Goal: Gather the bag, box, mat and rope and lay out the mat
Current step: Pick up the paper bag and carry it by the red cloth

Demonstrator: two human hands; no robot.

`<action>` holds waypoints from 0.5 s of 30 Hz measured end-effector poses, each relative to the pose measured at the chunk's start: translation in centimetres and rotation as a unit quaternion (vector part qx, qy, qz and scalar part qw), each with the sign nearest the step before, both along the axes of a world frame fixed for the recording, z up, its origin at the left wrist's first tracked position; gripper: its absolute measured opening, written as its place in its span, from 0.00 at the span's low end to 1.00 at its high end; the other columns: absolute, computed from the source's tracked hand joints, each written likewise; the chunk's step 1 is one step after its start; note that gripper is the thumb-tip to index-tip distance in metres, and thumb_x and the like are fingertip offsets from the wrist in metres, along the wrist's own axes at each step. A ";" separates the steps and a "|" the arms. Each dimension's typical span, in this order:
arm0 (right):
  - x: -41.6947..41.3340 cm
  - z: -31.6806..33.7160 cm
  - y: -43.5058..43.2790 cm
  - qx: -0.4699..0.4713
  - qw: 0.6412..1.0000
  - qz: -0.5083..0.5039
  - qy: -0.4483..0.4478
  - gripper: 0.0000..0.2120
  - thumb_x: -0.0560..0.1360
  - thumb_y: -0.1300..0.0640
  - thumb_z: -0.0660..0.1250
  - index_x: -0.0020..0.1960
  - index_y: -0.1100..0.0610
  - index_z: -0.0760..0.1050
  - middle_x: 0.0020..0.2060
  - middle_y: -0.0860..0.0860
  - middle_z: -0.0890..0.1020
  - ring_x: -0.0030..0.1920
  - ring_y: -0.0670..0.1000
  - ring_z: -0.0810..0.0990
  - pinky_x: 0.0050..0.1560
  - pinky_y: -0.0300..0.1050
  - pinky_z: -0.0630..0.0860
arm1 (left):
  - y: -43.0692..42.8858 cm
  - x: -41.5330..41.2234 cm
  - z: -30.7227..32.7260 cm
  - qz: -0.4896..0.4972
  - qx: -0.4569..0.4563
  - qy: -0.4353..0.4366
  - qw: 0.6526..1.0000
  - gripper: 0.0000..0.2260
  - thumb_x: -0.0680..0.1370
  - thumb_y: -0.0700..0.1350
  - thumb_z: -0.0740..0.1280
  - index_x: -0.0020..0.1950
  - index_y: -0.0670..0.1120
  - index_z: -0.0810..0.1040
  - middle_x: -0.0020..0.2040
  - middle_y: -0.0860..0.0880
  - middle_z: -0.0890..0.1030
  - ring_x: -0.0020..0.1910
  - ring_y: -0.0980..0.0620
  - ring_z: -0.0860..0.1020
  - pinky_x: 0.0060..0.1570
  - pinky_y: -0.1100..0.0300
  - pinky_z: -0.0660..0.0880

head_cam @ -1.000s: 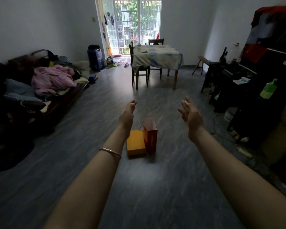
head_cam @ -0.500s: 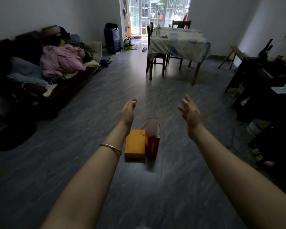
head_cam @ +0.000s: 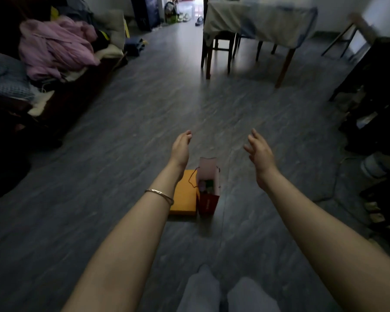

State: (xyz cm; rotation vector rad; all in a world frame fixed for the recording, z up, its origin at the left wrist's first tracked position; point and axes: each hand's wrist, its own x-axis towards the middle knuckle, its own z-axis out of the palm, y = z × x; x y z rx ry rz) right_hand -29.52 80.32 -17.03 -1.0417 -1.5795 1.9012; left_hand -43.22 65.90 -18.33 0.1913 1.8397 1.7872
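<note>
A red paper bag (head_cam: 207, 202) stands upright on the grey floor, its top open and small items visible inside. A flat orange box (head_cam: 184, 195) lies against the bag's left side. My left hand (head_cam: 181, 147) hovers above and just beyond the box, empty, fingers loosely together. Out to the right of the bag, my right hand (head_cam: 260, 153) is also empty, with its fingers spread. Both arms are stretched forward. I see no mat or rope.
A sofa (head_cam: 61, 102) piled with pink clothes (head_cam: 54, 47) lines the left wall. A cloth-covered dining table (head_cam: 260, 19) with chairs stands ahead. Dark furniture (head_cam: 376, 95) and a cable on the floor (head_cam: 331, 185) crowd the right side. My legs (head_cam: 225, 291) show at the bottom.
The view has tilted down and come closer to the bag and box; my legs are now in sight. Both hands stay raised and empty in much the same pose.
</note>
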 end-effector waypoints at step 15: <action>-11.1 -10.2 11.9 -0.068 0.991 0.067 -0.098 0.23 0.79 0.54 0.60 0.73 0.51 0.63 0.71 0.51 0.68 0.68 0.51 0.69 0.65 0.42 0.65 | 11.4 -9.1 -9.5 0.028 -0.140 -0.040 0.989 0.18 0.81 0.45 0.54 0.71 0.45 0.67 0.71 0.48 0.69 0.70 0.51 0.66 0.65 0.58 0.63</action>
